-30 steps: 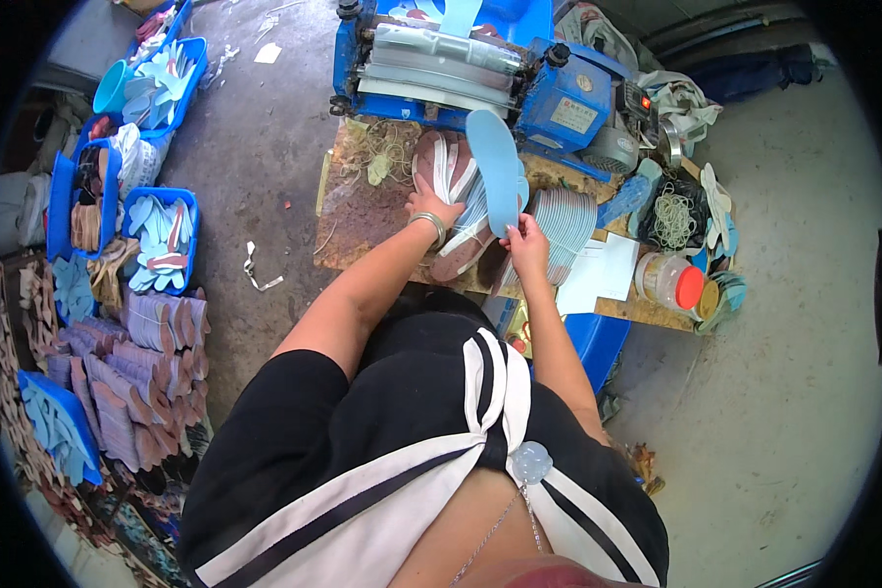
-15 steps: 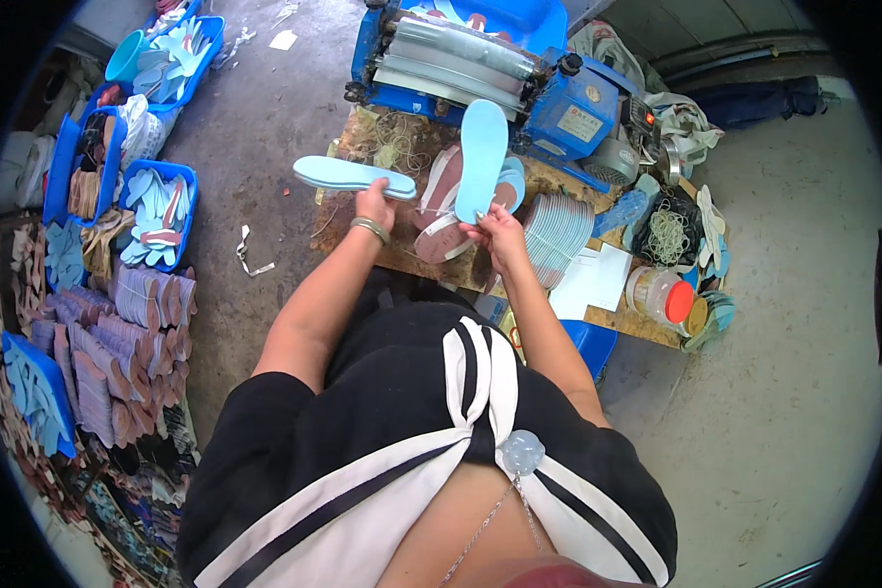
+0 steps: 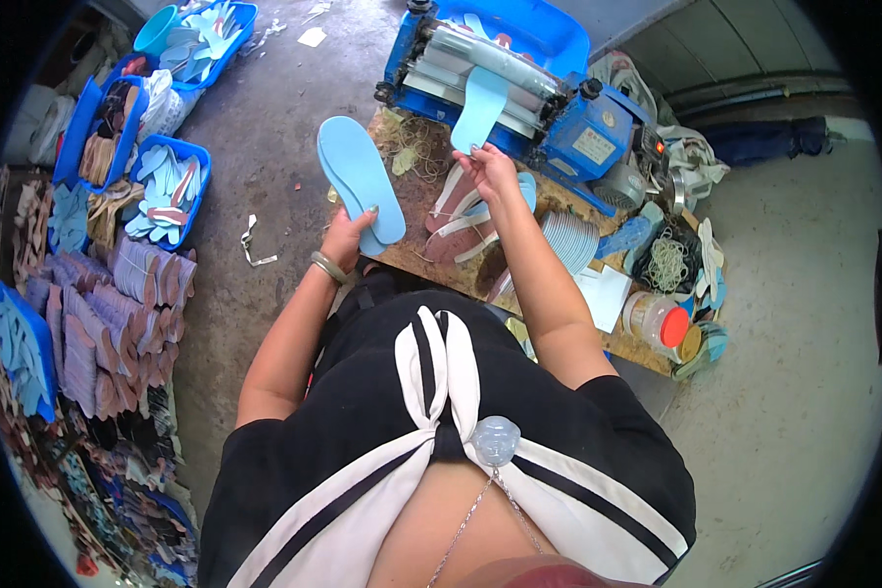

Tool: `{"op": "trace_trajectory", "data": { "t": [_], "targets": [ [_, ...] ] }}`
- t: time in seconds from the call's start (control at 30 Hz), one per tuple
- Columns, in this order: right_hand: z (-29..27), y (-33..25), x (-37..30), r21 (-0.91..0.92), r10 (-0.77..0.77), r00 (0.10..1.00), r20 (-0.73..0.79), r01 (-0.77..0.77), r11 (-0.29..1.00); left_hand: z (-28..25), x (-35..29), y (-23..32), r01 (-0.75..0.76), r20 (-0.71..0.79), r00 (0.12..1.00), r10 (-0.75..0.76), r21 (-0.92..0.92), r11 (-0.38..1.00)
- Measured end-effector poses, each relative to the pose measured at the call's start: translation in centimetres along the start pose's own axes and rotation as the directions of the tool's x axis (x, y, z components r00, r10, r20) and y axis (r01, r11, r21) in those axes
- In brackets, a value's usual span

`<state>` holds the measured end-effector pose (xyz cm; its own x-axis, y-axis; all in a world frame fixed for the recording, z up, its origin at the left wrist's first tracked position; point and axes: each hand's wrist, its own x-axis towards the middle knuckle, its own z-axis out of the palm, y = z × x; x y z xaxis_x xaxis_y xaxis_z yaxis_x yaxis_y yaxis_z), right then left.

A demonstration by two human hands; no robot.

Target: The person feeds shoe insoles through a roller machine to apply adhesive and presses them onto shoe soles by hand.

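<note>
My left hand grips a pair of light blue insoles, fanned slightly apart, left of the bench. With thumb and fingers, my right hand pinches the near end of a single light blue insole. Its far end lies over the rollers of a blue roller machine; I cannot tell whether it touches them. Below my right hand, brown and white sole pieces lie on the wooden bench. Beside my right forearm sits a tied stack of insoles, partly hidden.
A clear jar with a red lid, white paper and a coil of string are at the bench's right. A blue tray stands behind the rollers. Leftward on the floor are blue baskets of insoles and stacked purplish soles.
My right hand has moved forward, carrying its insole up to the rollers. My left hand has shifted left and nearer me, turning its insoles from lying sideways to pointing away.
</note>
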<state>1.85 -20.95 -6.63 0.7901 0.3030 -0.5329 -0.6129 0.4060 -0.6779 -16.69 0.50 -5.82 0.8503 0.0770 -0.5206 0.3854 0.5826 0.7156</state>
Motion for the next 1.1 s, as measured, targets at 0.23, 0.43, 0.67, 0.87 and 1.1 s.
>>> {"op": "trace_trajectory", "data": {
  "t": [0.23, 0.43, 0.67, 0.87, 1.1],
  "targets": [
    [-0.2, -2.6, 4.2, -0.007, -0.030, 0.999, -0.025, 0.029, 1.000, 1.1, -2.3, 1.0, -0.095, -0.016, 0.995, 0.097, 0.126, 0.988],
    [-0.1, -1.9, 3.1, -0.020, -0.064, 0.996, -0.061, 0.063, 0.998, 2.9, -1.7, 1.6, -0.077, 0.054, 0.996, 0.070, 0.137, 0.988],
    [0.2, 1.9, -7.1, -0.338, 0.196, 0.952, 0.234, -0.110, 0.935, 5.2, -0.7, 2.6, -0.075, 0.175, 0.983, 0.056, 0.105, 0.992],
    [1.2, 2.8, -12.3, -0.644, 0.270, 0.923, 0.274, -0.032, 0.764, 6.3, 0.0, 1.9, -0.059, 0.146, 0.989, 0.030, 0.197, 0.979],
    [0.0, 2.0, -11.0, -0.815, -0.440, 0.880, 0.179, 0.383, 0.435, 5.8, 1.4, 0.1, 0.108, -0.261, 0.959, -0.113, -0.035, 0.994]
  ]
}}
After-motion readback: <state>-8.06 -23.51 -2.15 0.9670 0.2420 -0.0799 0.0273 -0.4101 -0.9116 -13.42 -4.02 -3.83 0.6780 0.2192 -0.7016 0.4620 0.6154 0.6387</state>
